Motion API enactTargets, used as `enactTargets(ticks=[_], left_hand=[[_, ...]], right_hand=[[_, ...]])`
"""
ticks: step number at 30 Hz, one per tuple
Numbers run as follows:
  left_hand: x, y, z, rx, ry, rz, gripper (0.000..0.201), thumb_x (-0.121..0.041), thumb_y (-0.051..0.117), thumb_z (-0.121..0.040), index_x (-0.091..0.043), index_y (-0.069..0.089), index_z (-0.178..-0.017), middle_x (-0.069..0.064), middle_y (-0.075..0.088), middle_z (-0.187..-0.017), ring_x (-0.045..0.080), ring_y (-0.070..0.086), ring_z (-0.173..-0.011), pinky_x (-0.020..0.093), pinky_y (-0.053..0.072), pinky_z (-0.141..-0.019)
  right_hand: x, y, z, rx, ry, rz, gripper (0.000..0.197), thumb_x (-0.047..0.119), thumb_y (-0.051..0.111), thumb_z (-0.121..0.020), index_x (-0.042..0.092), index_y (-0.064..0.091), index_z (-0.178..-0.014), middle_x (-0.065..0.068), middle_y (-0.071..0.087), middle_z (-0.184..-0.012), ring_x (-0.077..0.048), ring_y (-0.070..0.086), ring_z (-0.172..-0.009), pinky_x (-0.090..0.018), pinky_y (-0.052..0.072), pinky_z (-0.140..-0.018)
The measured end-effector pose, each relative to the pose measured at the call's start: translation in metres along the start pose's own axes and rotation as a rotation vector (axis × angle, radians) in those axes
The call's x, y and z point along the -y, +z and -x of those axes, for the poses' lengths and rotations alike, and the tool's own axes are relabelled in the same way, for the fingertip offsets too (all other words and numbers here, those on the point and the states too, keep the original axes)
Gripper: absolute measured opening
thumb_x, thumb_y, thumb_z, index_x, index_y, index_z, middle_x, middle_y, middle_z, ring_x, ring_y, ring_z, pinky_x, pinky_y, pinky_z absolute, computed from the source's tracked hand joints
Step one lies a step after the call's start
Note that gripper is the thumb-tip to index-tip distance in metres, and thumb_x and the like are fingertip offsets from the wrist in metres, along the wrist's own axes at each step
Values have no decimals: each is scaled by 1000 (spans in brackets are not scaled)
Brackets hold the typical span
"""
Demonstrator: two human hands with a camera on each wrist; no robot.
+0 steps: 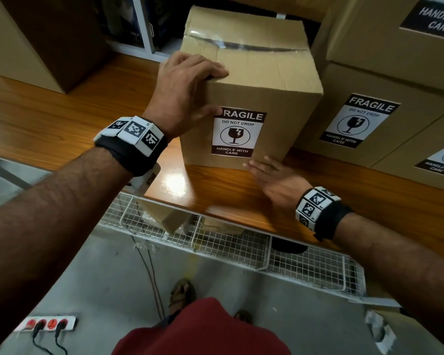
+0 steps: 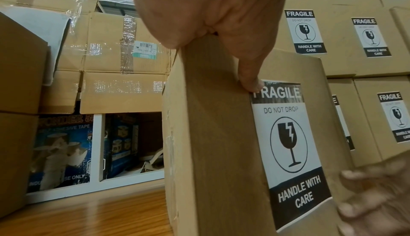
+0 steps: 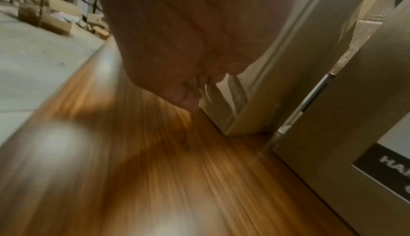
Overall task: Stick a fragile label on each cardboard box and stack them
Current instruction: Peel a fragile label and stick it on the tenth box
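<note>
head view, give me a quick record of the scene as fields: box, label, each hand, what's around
box: cardboard box upright on the wooden table, top taped shut
label: fragile label stuck on the front face
left hand: left hand grips the top left corner, thumb on the label's upper left corner
right hand: right hand open, blurred, fingertips at the box's lower right corner
around: labelled boxes stacked to the right; power strip on the floor
</note>
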State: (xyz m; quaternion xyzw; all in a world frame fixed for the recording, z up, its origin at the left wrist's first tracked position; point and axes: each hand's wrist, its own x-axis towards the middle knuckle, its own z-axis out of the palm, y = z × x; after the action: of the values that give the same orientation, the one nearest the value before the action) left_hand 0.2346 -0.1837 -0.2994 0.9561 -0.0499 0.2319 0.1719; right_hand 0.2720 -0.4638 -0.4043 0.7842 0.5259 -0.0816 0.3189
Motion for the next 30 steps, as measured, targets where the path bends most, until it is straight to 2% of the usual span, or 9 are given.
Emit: enactTargets(ticks=[3,6,8,11,13,16,19,25,30], left_hand=[[0,0,0,0,1,-3,63,-38,83,-81,-25,61,-138,-6,59,-144,27,45,-131,42,30,-106],[2,1,1,-8,16,-8,64,-40,83,-80,-26,61,-138,-7,59,-143,26,47,-130,41,30,-104],[2,1,0,-9,24,-12,64,-41,83,-80,-26,61,-138,-7,59,-143,26,47,-129,39,30,-103],[2,0,0,-8,22,-4,63,-39,83,-81,-25,61,-138,-6,59,-143,27,46,-130,38,28,-104],[2,0,0,-6,25,1,62,-39,82,-82,-25,61,-139,-6,59,-143,27,46,-131,41,29,-107],[4,1,0,-9,46,6,61,-39,81,-84,-25,61,-139,-7,59,-143,27,47,-130,39,27,-105],[9,1,0,-21,75,19,59,-39,80,-85,-24,61,-139,-7,60,-142,27,48,-129,38,27,-103],[11,3,0,-14,85,49,52,-39,71,-92,-26,60,-141,-9,59,-145,25,46,-131,37,25,-104],[11,3,1,-27,99,63,46,-44,59,-98,-27,60,-141,-10,59,-144,23,46,-131,37,26,-106]], right_hand=[[2,-25,5,-164,43,-138,55,22,35,-105,8,35,-158,-13,22,-170,-26,17,-159,-42,4,-129],[-6,-35,-2,-452,69,-89,66,18,29,-96,5,24,-160,-15,16,-171,-28,12,-159,-46,8,-130],[-9,-35,-9,-394,65,-43,75,14,31,-91,4,13,-163,-14,-4,-173,-28,-7,-160,-47,-3,-130],[1,-32,-19,-92,-8,-27,81,10,37,-90,6,6,-165,-11,-25,-169,-25,-28,-154,-47,-22,-122],[8,-33,-25,-1,-39,-31,76,15,40,-94,10,12,-165,-10,-16,-172,-23,-21,-157,-47,-22,-122],[11,-50,-31,-248,-56,-50,68,21,41,-95,11,30,-161,-10,12,-173,-23,3,-161,-46,-3,-130],[3,-66,-37,-414,-13,33,74,22,45,-91,9,27,-162,-13,9,-173,-25,2,-161,-48,-6,-129],[19,-59,-55,-73,-77,-5,78,9,35,-96,7,-2,-164,-9,-30,-167,-24,-26,-155,-43,-20,-122],[26,-48,-46,-28,-77,-159,79,8,41,-94,9,7,-165,-10,-10,-173,-21,-12,-159,-41,-8,-129]])
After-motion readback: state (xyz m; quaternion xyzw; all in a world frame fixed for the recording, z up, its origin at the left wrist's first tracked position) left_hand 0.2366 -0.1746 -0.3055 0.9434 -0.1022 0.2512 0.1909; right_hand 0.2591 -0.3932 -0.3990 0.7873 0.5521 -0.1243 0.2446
